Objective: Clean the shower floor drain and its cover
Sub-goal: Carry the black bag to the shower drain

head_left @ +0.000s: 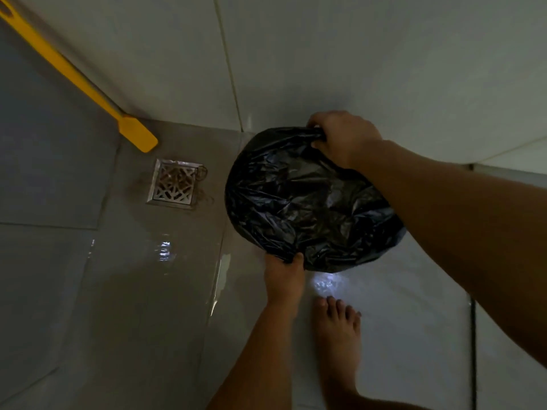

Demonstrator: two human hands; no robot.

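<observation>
Drain cover (175, 183) left of black bag (307, 199), gripped by left hand (284, 276), right hand (344, 137)

Floor left & below the drain cover (174, 183) is open, but a yellow handle (88, 87) sits just above it & a black bag (305, 199) blocks its right side.

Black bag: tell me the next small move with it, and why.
Probably set the black bag down open on the wet floor beside the drain cover. Both hands are occupied: the left hand pinches its near edge, the right hand grips its far edge. The cover still sits in its frame with hair strands around it, so a hand must come free to lift it.
</observation>
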